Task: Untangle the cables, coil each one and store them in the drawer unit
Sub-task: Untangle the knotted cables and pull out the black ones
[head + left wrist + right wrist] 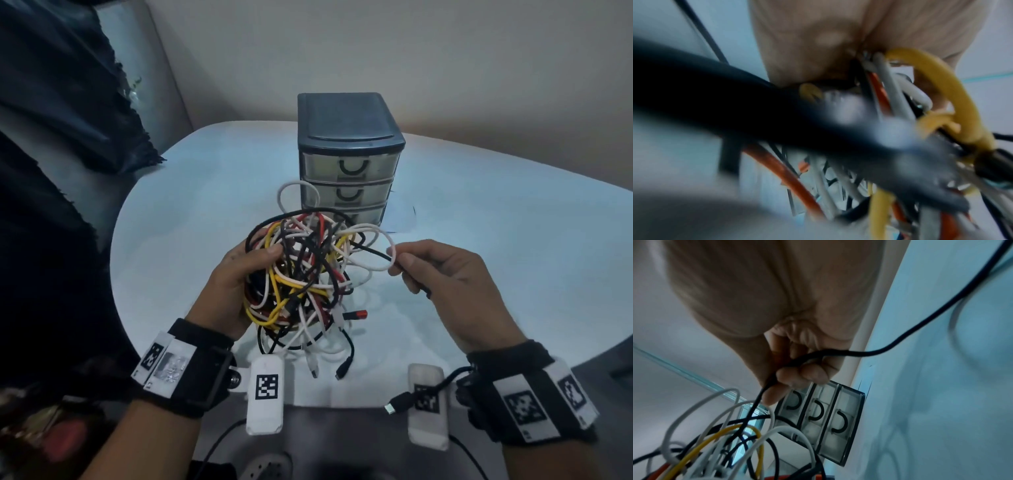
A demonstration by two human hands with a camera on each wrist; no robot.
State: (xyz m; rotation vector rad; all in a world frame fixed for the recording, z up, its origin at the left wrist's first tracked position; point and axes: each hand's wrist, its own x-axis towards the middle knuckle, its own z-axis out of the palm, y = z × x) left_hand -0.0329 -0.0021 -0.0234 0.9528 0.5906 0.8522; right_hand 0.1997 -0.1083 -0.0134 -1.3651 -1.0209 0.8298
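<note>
Pale counter, drawer unit shut at far edge. Left hand grips cable tangle above counter; right hand pinches black cable. Untangling step; next prob. draw it free w/o tightening knots

I count one dark grey plastic drawer unit at twelve o'clock on the pale counter, with three translucent drawers, each bearing one black U-shaped handle. One knotted bundle of cables hangs in front of it, showing four colours: white, black, yellow and red. How many cables make it up I cannot tell. I see two hands, my left hand at nine o'clock and my right hand at three o'clock, and two wrist straps.
</note>
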